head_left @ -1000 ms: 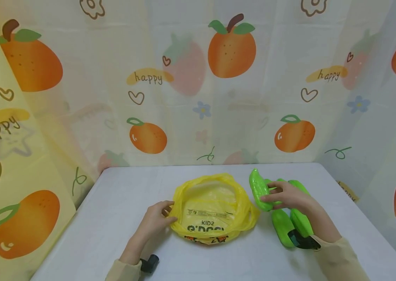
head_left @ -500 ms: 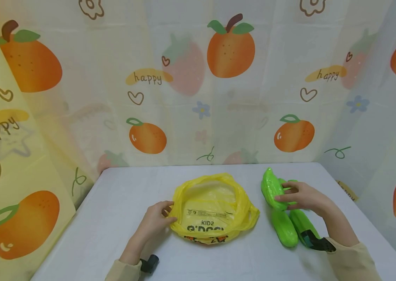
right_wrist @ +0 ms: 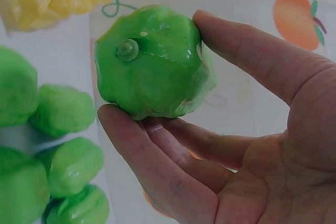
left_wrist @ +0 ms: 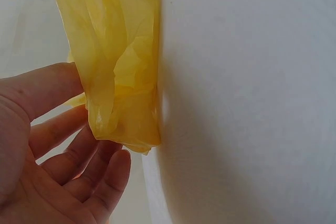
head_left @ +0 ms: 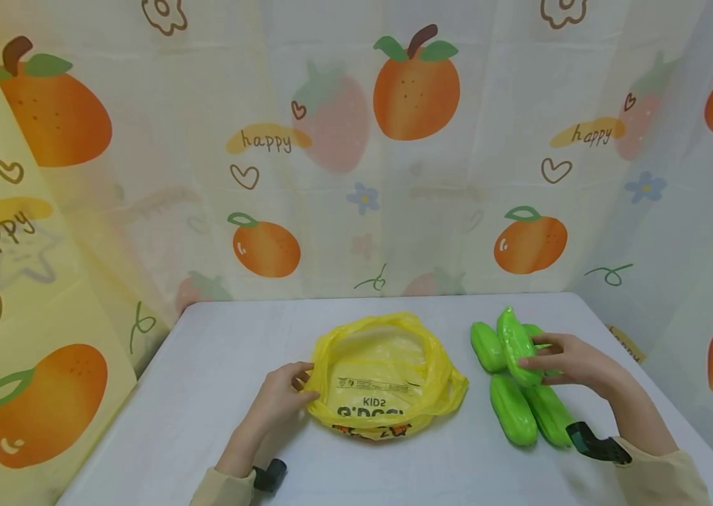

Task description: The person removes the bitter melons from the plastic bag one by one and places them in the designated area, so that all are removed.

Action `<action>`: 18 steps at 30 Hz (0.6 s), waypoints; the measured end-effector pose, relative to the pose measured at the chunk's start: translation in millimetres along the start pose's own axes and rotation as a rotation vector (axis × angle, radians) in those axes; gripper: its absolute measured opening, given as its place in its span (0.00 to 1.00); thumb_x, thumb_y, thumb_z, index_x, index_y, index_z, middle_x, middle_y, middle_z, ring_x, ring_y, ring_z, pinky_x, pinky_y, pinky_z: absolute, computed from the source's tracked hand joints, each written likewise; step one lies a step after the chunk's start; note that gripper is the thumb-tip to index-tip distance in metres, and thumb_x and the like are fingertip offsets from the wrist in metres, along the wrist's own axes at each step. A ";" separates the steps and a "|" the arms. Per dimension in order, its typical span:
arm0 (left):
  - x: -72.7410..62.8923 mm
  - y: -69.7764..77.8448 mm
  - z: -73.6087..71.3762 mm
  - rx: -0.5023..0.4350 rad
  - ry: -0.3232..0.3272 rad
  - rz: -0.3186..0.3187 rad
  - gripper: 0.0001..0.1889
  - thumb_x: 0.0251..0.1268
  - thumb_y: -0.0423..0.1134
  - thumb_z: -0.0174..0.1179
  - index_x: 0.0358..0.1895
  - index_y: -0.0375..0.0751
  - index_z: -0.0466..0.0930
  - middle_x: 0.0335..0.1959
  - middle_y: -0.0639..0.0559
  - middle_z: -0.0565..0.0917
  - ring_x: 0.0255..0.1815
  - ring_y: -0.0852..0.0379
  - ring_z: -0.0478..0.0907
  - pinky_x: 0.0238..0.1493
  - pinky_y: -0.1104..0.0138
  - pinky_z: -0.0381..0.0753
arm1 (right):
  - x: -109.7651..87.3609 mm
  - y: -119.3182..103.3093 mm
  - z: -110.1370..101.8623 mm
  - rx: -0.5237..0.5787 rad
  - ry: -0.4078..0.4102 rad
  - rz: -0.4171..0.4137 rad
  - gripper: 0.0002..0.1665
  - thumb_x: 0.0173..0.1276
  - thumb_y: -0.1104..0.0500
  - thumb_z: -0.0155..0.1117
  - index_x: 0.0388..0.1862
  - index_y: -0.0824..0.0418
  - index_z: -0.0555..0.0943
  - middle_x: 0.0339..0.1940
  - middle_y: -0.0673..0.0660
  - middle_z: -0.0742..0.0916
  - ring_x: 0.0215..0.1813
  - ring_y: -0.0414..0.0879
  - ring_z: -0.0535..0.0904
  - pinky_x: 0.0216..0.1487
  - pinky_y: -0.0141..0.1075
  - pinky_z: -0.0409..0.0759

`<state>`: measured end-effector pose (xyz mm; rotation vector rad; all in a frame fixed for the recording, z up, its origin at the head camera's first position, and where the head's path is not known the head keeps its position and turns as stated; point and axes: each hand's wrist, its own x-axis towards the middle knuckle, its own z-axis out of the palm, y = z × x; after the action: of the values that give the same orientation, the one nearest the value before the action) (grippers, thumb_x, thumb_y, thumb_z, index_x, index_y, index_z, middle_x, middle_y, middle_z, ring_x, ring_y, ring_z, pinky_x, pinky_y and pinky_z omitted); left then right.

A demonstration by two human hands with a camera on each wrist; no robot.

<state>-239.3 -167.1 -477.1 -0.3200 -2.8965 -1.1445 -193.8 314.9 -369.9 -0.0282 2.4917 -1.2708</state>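
Observation:
My left hand holds the left rim of a yellow plastic bag, with the thumb and fingers at its edge in the left wrist view. The bag stands with its mouth spread wide and dark print showing. At the right, my right hand grips a shiny bright green gourd with lumpy, ridged skin. Its pointed tip faces away. In the right wrist view its stem nub shows between thumb and fingers. Under and around it lie several similar green gourds, partly hidden by the hand and the held one.
Everything lies on a white-covered table. A fruit-printed curtain hangs behind and at both sides. Dark straps with cameras sit on both wrists.
My right hand has moved right with the held gourd, from near the bag to over the other gourds. My left hand and the bag stay in place.

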 end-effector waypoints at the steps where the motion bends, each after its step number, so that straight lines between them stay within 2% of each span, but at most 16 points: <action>1: -0.1 0.0 -0.1 -0.001 0.000 0.000 0.26 0.50 0.40 0.71 0.56 0.40 0.78 0.37 0.53 0.81 0.37 0.57 0.76 0.40 0.63 0.76 | -1.2 1.7 -1.1 -0.002 -0.001 0.001 0.53 0.64 0.47 0.64 0.70 0.79 0.51 0.64 0.81 0.65 0.55 0.56 0.78 0.49 0.44 0.81; 18: -0.4 -0.4 0.1 0.003 0.001 0.000 0.26 0.50 0.39 0.71 0.56 0.40 0.78 0.37 0.53 0.81 0.37 0.58 0.75 0.39 0.64 0.75 | -19.2 31.8 -21.5 -0.046 -0.004 0.071 0.51 0.67 0.45 0.60 0.67 0.83 0.51 0.62 0.83 0.66 0.55 0.57 0.78 0.48 0.45 0.81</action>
<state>-239.0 -167.4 -477.5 -0.3196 -2.8969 -1.1398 -178.1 354.0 -377.7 0.0459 2.4951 -1.1840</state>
